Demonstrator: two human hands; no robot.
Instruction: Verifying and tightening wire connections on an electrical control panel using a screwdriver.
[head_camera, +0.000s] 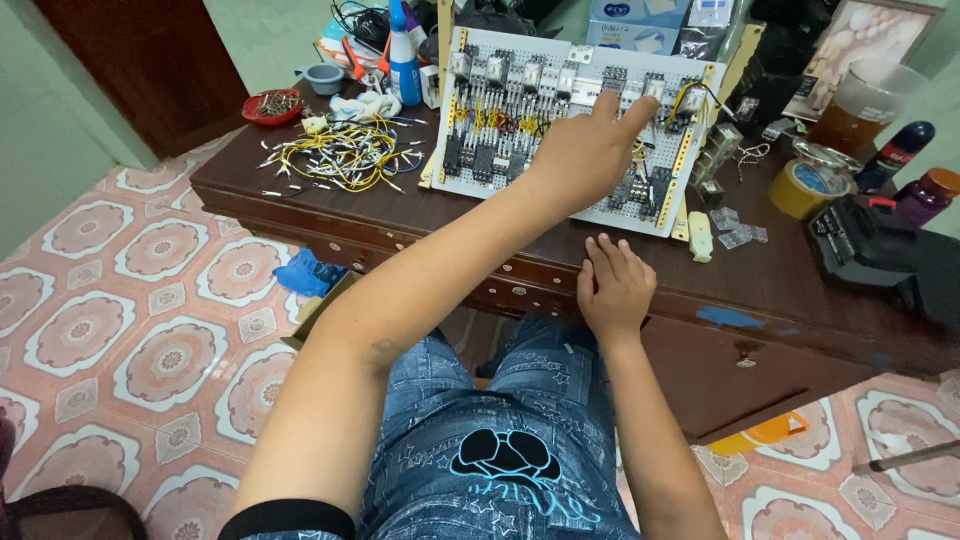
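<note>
A white perforated panel (500, 175) carrying relays, terminal blocks and yellow and red wiring leans on the dark wooden table (420, 225). My left hand (585, 150) reaches across it, the index finger pointing at a relay (655, 88) near the panel's upper right. It holds nothing. Lower down, my right hand (612, 285) rests flat on the table's front edge just below the panel, fingers loosely together and empty.
A bundle of yellow and white wires (345, 152) lies left of the panel, with a red dish of small parts (271, 104) and a blue bottle (404, 55) behind. A tape roll (808, 187), a drink cup (850, 105) and a black case (880, 250) sit right.
</note>
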